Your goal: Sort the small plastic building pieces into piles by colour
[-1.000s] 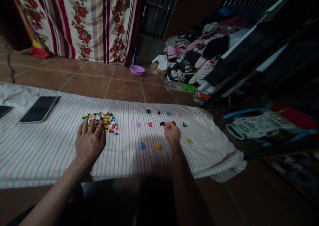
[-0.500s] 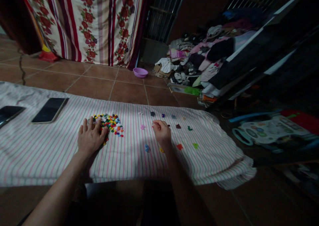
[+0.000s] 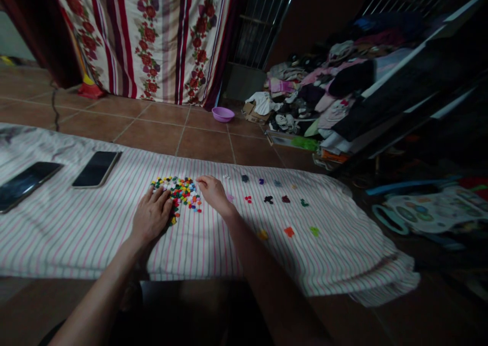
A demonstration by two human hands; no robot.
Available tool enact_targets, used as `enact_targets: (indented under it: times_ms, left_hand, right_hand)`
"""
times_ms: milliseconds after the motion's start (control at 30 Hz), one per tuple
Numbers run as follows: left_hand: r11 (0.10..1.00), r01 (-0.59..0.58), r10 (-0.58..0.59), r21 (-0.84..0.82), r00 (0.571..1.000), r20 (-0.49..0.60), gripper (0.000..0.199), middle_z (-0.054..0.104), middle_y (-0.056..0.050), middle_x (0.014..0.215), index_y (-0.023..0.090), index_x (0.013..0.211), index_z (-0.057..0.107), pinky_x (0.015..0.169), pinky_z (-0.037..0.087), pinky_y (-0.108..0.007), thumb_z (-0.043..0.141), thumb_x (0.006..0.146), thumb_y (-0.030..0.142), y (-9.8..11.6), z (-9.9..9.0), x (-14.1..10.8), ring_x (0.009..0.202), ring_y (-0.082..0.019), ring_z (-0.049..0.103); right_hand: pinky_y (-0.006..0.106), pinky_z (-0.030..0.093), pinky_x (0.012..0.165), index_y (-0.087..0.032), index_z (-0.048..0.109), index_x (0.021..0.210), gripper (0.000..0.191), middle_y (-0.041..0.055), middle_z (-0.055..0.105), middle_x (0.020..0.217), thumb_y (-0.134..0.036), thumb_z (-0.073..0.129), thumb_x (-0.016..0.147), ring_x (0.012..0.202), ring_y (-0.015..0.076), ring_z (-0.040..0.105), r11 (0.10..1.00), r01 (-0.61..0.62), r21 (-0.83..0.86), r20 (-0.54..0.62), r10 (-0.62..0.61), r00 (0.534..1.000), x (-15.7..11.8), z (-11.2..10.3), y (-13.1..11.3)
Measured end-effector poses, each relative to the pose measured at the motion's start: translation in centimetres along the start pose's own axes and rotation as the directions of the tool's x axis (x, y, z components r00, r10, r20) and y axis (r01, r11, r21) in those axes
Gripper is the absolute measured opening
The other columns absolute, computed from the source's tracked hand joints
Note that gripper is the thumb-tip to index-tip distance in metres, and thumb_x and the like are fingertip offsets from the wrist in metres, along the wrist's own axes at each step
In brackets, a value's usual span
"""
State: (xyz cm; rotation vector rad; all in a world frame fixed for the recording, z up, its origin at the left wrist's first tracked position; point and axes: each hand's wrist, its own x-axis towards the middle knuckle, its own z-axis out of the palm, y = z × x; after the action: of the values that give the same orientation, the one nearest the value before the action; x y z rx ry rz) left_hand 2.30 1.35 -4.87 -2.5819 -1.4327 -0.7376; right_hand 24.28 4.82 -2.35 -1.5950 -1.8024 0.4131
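Note:
A pile of small multicoloured pieces (image 3: 185,191) lies on the striped cloth (image 3: 190,254). My left hand (image 3: 153,211) rests with spread fingers on the pile's left edge. At the pile's right side is my right hand (image 3: 214,191), its fingertips pinched together; whatever they hold, if anything, is too small to make out. Farther right are small single-colour groups: red (image 3: 248,199), black (image 3: 268,199), maroon (image 3: 285,199), dark green (image 3: 304,202), orange (image 3: 289,231), lime green (image 3: 314,231), yellow (image 3: 263,234) and several others. My right hand and wrist partly cover the pink group (image 3: 230,197).
Two phones, one dark (image 3: 28,183) and one with a pale edge (image 3: 96,169), lie on the cloth's left part. Beyond it, a purple basin (image 3: 223,114) stands on the tiled floor, near heaped clothes (image 3: 301,89) and a floral curtain (image 3: 163,41).
My right hand has moved left from the colour groups to the pile, uncovering the red group. My left hand stays at the pile. The whole view has shifted, with things appearing farther right.

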Motion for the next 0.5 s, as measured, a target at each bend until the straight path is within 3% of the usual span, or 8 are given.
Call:
enact_targets:
  times_ms: [133, 267, 500]
  left_hand:
    - [0.998, -0.062, 0.061, 0.026, 0.998, 0.018, 0.041, 0.065, -0.011, 0.123, 0.017, 0.102, 0.068, 0.114, 0.032, -0.052, 0.029, 0.093, 0.024, -0.1, -0.3, -0.2, 0.127, -0.025, 0.05]
    - [0.999, -0.041, 0.041, 0.004, 0.999, 0.019, 0.042, 0.065, -0.01, 0.124, 0.017, 0.114, 0.064, 0.114, 0.033, -0.052, 0.029, 0.094, 0.025, 0.2, -0.4, -0.5, 0.128, -0.024, 0.049]
    - [0.999, 0.009, -0.007, -0.048, 0.999, 0.054, 0.041, 0.062, -0.01, 0.127, 0.02, 0.121, 0.06, 0.11, 0.033, -0.058, 0.032, 0.092, 0.028, 0.3, 0.1, -1.0, 0.131, -0.027, 0.045]
  right_hand:
    - [0.025, 0.046, 0.082, -0.024, 0.072, 0.087, 0.024, 0.0028, 0.072, 0.092, -0.016, 0.05, 0.086, 0.089, 0.0161, 0.063, 0.994, -0.051, -0.096, 0.017, 0.053, 0.998, 1.5, 1.3, -0.3]
    - [0.024, 0.046, 0.078, -0.023, 0.073, 0.086, 0.025, 0.0042, 0.073, 0.088, -0.018, 0.049, 0.087, 0.084, 0.0163, 0.064, 0.976, -0.087, -0.198, 0.06, 0.1, 0.993, 2.3, 2.0, -0.6]
    - [0.027, 0.047, 0.079, -0.025, 0.074, 0.093, 0.022, 0.0047, 0.073, 0.098, -0.022, 0.056, 0.082, 0.092, 0.0193, 0.065, 0.951, -0.219, -0.219, 0.097, 0.245, 0.965, 2.9, 2.1, -1.7]
